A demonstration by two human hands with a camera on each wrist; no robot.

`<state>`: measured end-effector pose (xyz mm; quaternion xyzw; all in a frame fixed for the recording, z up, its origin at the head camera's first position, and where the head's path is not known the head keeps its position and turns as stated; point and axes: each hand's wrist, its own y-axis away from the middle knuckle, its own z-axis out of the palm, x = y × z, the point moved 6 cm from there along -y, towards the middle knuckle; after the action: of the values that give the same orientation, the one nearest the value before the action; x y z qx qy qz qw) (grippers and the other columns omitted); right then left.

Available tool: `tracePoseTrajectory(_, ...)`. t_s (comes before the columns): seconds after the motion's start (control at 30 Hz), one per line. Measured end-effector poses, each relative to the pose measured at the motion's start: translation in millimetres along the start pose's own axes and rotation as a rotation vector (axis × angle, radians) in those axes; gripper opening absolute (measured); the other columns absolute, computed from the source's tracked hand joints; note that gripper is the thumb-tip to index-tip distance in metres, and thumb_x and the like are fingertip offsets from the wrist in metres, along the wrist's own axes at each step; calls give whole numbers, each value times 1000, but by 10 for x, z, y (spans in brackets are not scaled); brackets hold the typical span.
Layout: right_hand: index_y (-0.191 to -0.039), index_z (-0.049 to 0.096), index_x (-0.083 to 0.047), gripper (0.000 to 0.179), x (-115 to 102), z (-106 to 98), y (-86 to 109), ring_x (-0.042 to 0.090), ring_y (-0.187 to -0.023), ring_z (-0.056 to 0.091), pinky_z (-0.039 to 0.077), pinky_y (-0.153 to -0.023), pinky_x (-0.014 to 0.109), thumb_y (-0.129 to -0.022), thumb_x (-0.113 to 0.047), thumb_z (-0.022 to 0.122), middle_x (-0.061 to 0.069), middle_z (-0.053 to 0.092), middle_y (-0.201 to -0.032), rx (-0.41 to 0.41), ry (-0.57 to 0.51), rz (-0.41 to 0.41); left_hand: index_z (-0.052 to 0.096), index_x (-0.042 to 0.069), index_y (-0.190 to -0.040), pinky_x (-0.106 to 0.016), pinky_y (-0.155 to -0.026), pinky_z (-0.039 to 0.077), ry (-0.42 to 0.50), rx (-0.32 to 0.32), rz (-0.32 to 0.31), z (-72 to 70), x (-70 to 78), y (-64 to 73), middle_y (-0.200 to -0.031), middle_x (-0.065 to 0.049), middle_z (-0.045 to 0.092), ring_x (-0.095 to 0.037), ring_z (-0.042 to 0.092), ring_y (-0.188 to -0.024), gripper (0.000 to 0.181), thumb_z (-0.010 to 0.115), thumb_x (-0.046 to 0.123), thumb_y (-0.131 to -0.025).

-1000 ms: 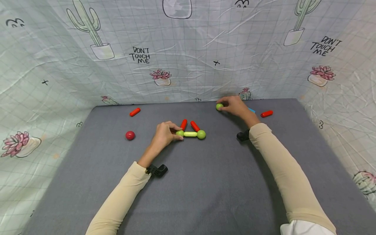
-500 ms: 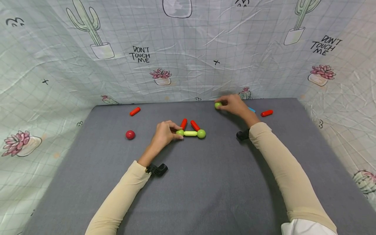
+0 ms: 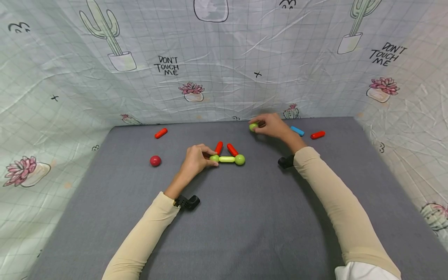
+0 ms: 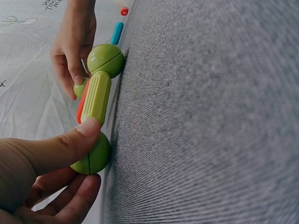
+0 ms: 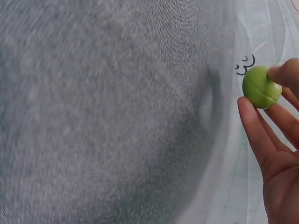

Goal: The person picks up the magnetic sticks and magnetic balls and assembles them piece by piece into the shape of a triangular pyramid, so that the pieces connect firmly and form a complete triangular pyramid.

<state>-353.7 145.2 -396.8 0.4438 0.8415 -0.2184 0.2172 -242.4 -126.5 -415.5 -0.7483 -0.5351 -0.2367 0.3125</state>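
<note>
My left hand [image 3: 196, 158] pinches a green ball [image 4: 100, 156] between thumb and fingers. From that ball a ridged yellow-green rod [image 3: 226, 159] leads to a second green ball [image 3: 239, 160], the three in one row on the table. Two red rods [image 3: 218, 147] [image 3: 232, 149] slant inward from the two balls toward the back, their far ends apart. Farther back and to the right, my right hand [image 3: 274, 125] grips a third green ball [image 5: 259, 88] between thumb and fingertips; in the right wrist view it shows above the tabletop, against the curtain.
Right of my right hand lie a blue rod [image 3: 297, 131] and a red rod [image 3: 317, 135]. On the left are another red rod [image 3: 161, 133] and a red ball [image 3: 155, 160]. A printed curtain [image 3: 224, 58] borders the grey table [image 3: 245, 225] at the back and sides.
My right hand has shifted left with its green ball, and more of the blue rod shows behind it. The left hand and the row it holds stay put.
</note>
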Motion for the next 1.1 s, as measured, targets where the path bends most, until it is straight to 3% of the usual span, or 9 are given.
tracePoseTrajectory(0.2, -126, 70, -3, 40, -94, 46, -2, 32, -104, 71, 60, -87, 40, -89, -13, 80, 18, 69, -123, 1, -23, -46, 82, 4, -100, -32, -72, 59, 5, 1, 3, 2, -6, 8, -92, -9, 73, -23, 70, -82, 37, 96, 10, -66)
tracePoseTrajectory(0.5, -125, 70, -4, 38, -238, 107, -36, 29, -101, 73, 60, -86, 41, -90, -15, 79, 15, 70, -122, 16, -44, -107, 82, 5, -100, -32, -73, 59, -5, 2, 3, 8, -3, 7, -92, -9, 73, -22, 70, -83, 37, 96, 11, -67)
tracePoseTrajectory(0.93, -126, 71, -5, 37, -420, 367, -199, 26, -111, 69, 57, -94, 37, -92, -19, 78, 11, 72, -121, -112, -116, -89, 82, 5, -98, -33, -73, 59, -8, 9, 6, 12, -11, -9, -90, -9, 73, -22, 70, -82, 36, 97, 11, -66)
tracePoseTrajectory(1.1, -124, 72, -8, 35, -520, 455, -239, 22, -108, 70, 58, -92, 34, -93, -21, 78, 7, 73, -116, -147, -113, -123, 82, 4, -98, -33, -73, 60, -1, 7, 8, 8, 1, -9, -90, -10, 73, -23, 71, -82, 36, 96, 11, -66)
